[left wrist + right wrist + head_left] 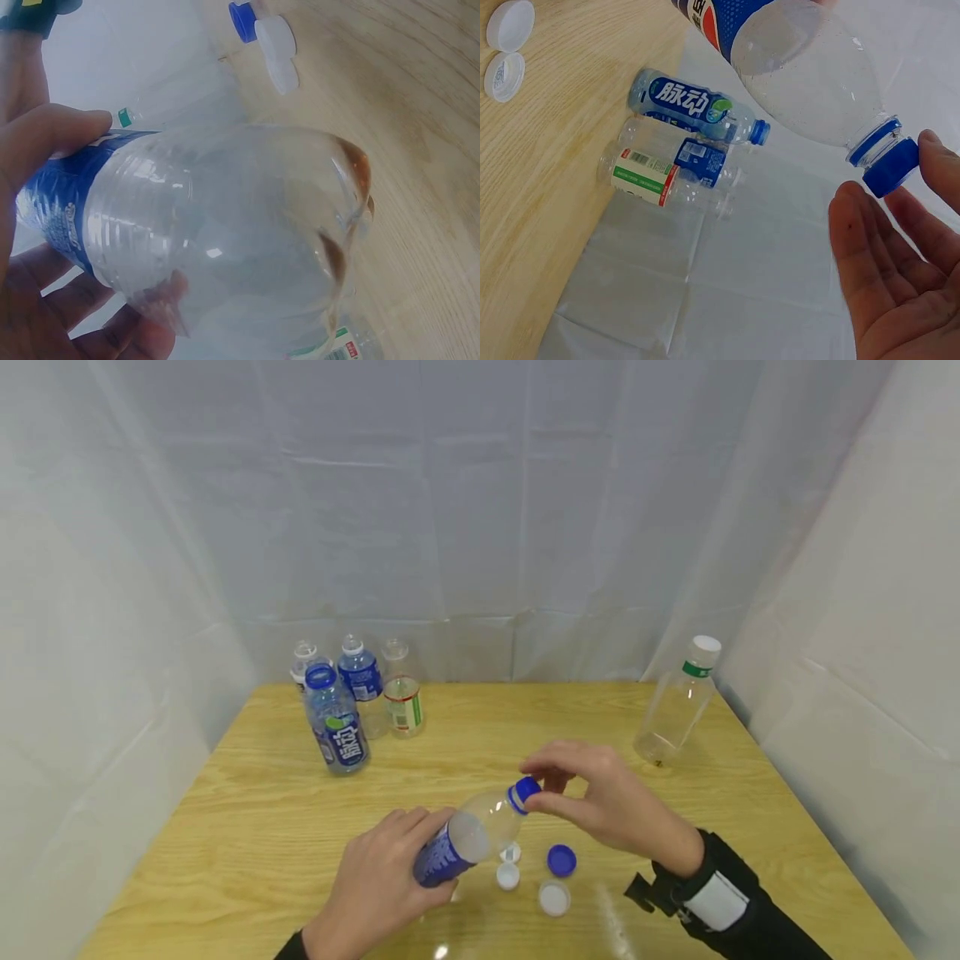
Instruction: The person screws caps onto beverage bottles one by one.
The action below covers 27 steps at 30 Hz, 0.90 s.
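Note:
My left hand (386, 868) grips a clear plastic bottle (495, 817) round its blue label, holding it tilted over the table with its neck up to the right. At that neck is a blue cap (528, 788). The thumb and fingers of my right hand (603, 793) pinch this cap. In the right wrist view, a strip of clear neck shows between the cap (891, 167) and the blue ring below it. The bottle's clear base (300, 225) fills the left wrist view and looks empty.
Loose on the wooden table (247, 827) lie a blue cap (561, 860) and several white caps (555, 898). Several uncapped bottles, one of blue-tinted plastic (337, 731), stand together at the back left. A clear bottle with a white cap (675, 710) stands back right. White sheeting (480, 527) surrounds the table.

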Motion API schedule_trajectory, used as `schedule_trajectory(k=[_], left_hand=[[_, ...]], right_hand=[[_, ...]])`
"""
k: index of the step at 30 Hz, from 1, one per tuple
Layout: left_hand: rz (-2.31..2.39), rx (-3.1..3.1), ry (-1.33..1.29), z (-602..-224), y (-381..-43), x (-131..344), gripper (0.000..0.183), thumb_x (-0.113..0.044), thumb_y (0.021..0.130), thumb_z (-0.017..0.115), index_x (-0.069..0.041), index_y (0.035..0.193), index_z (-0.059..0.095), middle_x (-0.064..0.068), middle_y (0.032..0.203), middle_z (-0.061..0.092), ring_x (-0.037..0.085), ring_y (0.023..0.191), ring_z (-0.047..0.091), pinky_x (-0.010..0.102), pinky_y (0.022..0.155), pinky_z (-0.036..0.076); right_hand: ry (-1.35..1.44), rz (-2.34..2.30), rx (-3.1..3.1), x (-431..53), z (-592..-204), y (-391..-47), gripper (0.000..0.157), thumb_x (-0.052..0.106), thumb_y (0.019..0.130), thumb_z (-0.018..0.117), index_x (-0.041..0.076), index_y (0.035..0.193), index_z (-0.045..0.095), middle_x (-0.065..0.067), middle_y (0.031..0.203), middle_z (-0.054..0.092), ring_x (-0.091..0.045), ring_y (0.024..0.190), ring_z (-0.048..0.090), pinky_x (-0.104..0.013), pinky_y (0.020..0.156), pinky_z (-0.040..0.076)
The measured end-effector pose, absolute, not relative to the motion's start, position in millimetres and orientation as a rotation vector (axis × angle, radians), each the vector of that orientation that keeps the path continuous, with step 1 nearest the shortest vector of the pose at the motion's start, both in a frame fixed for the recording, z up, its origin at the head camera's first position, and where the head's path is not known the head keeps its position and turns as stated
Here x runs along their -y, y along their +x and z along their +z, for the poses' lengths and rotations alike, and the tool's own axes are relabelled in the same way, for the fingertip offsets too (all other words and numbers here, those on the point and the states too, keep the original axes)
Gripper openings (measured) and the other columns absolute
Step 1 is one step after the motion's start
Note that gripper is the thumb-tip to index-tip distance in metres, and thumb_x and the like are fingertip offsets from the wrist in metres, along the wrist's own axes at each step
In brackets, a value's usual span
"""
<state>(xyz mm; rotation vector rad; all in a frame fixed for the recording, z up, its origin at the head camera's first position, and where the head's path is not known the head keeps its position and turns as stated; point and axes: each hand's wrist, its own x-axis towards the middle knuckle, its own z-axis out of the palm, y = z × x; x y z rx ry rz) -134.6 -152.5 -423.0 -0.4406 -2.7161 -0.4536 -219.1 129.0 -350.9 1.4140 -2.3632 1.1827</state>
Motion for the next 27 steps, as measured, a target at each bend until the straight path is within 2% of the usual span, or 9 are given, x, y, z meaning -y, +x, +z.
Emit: schedule_trajectory(k=[5, 15, 27], left_hand=[[-0.464, 2.729, -0.441, -423.1, -134.2, 150.6, 0.077, -0.051, 0.062, 0.091, -0.029, 0.131, 0.066, -0.013, 0.103, 0.07, 0.004, 0.09, 0.063, 0.03, 0.072, 0.058], [-0.497, 2.671, -0.512, -425.6, -136.2, 149.6, 0.072, -0.049, 0.062, 0.091, -0.027, 0.126, 0.068, -0.013, 0.098, 0.07, 0.002, 0.087, 0.064, 0.027, 0.07, 0.057], [-0.511, 2.667, -0.519, -427.3, -136.9, 149.0, 0.07, -0.049, 0.063, 0.09, -0.026, 0.125, 0.069, -0.011, 0.101, 0.072, 0.002, 0.088, 0.066, 0.027, 0.07, 0.057]], right_hand=[[1.378, 1.143, 2.441, -131.6, -350.5, -217.9, 0.02, 0.023, 0.093, 0.074, 0.014, 0.111, 0.073, 0.012, 0.092, 0.071, 0.0, 0.078, 0.064, -0.022, 0.067, 0.057], [1.598, 1.141, 2.29, -133.5, -348.1, -220.4, 0.026, 0.007, 0.091, 0.074, 0.012, 0.116, 0.069, 0.006, 0.104, 0.07, -0.004, 0.086, 0.065, -0.022, 0.075, 0.058], [1.628, 1.124, 2.305, -134.0, -348.2, -222.4, 0.032, 0.001, 0.089, 0.075, 0.013, 0.118, 0.068, 0.003, 0.112, 0.071, -0.007, 0.095, 0.068, -0.023, 0.082, 0.059]])
